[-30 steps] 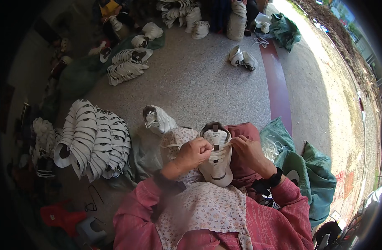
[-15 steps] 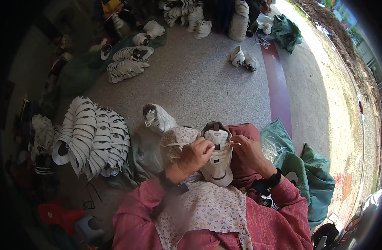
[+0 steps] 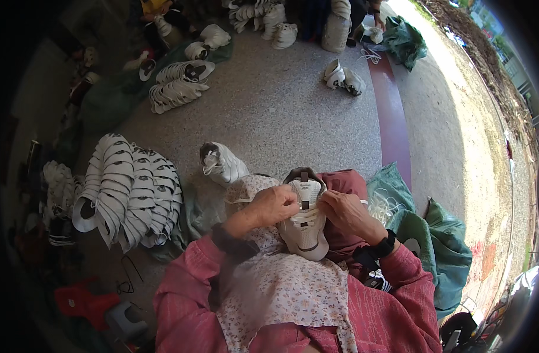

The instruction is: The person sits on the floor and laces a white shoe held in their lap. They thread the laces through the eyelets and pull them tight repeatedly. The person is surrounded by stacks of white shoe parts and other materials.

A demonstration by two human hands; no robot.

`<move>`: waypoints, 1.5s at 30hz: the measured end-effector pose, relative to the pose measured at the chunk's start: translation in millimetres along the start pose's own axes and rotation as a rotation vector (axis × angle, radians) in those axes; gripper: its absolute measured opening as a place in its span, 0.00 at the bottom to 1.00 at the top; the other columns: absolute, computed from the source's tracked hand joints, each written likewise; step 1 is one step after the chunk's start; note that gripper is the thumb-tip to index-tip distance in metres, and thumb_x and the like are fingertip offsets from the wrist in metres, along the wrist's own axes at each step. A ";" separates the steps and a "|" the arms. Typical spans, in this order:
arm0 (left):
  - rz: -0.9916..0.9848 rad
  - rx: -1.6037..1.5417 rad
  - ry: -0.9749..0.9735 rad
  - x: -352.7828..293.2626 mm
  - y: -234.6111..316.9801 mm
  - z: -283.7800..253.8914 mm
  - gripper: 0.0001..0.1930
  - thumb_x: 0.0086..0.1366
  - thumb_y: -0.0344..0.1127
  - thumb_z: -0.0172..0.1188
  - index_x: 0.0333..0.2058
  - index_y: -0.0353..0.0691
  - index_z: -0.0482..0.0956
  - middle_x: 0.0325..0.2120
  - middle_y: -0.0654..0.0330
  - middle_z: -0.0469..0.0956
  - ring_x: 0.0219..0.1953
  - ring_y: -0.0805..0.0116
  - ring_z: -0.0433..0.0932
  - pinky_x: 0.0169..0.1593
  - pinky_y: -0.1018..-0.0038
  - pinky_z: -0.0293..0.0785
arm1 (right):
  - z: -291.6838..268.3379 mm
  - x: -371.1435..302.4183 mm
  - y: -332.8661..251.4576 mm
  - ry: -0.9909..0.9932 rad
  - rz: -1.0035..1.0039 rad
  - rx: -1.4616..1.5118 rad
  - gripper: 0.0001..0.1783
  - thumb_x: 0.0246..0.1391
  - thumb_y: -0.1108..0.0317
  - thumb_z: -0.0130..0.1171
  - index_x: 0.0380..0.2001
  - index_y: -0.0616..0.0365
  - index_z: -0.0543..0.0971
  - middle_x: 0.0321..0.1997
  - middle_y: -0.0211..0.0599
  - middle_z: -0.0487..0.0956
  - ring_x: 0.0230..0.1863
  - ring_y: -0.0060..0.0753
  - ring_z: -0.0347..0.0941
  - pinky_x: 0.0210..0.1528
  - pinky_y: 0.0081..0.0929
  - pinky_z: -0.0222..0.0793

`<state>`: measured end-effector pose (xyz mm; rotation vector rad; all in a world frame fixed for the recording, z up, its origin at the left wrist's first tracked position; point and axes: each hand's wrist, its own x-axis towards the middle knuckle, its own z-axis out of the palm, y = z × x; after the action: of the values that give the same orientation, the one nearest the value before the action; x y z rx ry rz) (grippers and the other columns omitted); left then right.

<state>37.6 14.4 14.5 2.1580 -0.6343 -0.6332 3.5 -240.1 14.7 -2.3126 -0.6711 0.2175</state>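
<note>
A cream and beige shoe upper (image 3: 306, 236) lies across my lap, its dark-lined opening facing away from me. A pale shoelace (image 3: 241, 200) runs through its lower eyelets in several crossing rows. My left hand (image 3: 274, 206) is closed at the left eyelet edge, with a lace end trailing out to its left. At the right eyelet edge my right hand (image 3: 347, 212) pinches the lace, and another end shows beyond the knuckles. The fingertips partly hide the eyelets. Just past my left knee rests a white laced shoe upper (image 3: 221, 165).
Nested stacks of white shoe uppers (image 3: 128, 191) stand at left, with another stack (image 3: 178, 86) farther off. A pair of uppers (image 3: 343, 79) sits on the floor ahead. Loose laces (image 3: 382, 207) and green sacks (image 3: 449, 259) lie at right. A co-worker's hand (image 3: 377, 19) shows at the far edge.
Both hands have moved in to the upper eyelets, the left one slightly up. The lace ends, earlier drawn out sideways, now trail behind the hands. The far co-worker's hand has shifted.
</note>
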 end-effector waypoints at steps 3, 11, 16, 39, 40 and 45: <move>-0.065 0.149 0.072 6.6 7.0 10.4 0.13 0.62 0.43 0.58 0.30 0.38 0.80 0.34 0.55 0.77 0.37 0.52 0.79 0.41 0.61 0.74 | -2.2 -0.6 2.5 -0.058 0.037 0.062 0.11 0.62 0.66 0.52 0.27 0.61 0.73 0.27 0.46 0.77 0.32 0.53 0.77 0.31 0.44 0.70; -0.072 0.056 0.272 -1.4 12.4 18.0 0.13 0.60 0.43 0.66 0.32 0.39 0.79 0.35 0.56 0.77 0.36 0.50 0.79 0.42 0.58 0.74 | -22.1 -14.4 -12.1 -0.315 0.308 0.920 0.16 0.66 0.60 0.55 0.32 0.63 0.78 0.27 0.29 0.78 0.33 0.20 0.73 0.39 0.25 0.69; 0.160 0.042 0.604 -7.4 -20.7 18.9 0.13 0.63 0.39 0.67 0.38 0.38 0.75 0.34 0.62 0.76 0.34 0.63 0.76 0.42 0.65 0.73 | -66.3 -39.7 -8.8 -0.005 0.206 0.508 0.16 0.69 0.60 0.53 0.32 0.60 0.80 0.35 0.29 0.79 0.45 0.25 0.73 0.52 0.29 0.65; 0.252 0.308 0.462 -46.3 -3.4 -22.0 0.07 0.59 0.31 0.67 0.35 0.40 0.80 0.35 0.58 0.79 0.36 0.60 0.77 0.41 0.66 0.71 | -13.2 -264.3 245.2 1.440 0.397 1.734 0.16 0.62 0.75 0.60 0.52 0.67 0.73 0.44 0.41 0.82 0.33 0.24 0.75 0.34 0.17 0.74; 0.305 0.204 0.418 -37.1 12.4 -19.4 0.07 0.59 0.30 0.67 0.36 0.39 0.80 0.35 0.58 0.79 0.37 0.60 0.77 0.43 0.66 0.72 | -8.0 -240.7 236.0 1.425 0.439 1.608 0.18 0.62 0.74 0.61 0.53 0.66 0.72 0.45 0.41 0.82 0.33 0.23 0.75 0.33 0.16 0.73; 0.407 -0.035 0.243 16.5 32.7 6.7 0.06 0.60 0.27 0.66 0.37 0.38 0.80 0.35 0.58 0.78 0.38 0.62 0.79 0.44 0.69 0.74 | -32.9 -101.7 86.0 0.805 0.548 1.035 0.12 0.65 0.71 0.59 0.50 0.58 0.80 0.37 0.33 0.85 0.28 0.17 0.75 0.31 0.15 0.70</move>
<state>38.4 -18.0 32.8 1.9527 -0.8863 -0.1599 -37.2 -365.7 -22.7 -1.3163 0.4323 -0.1181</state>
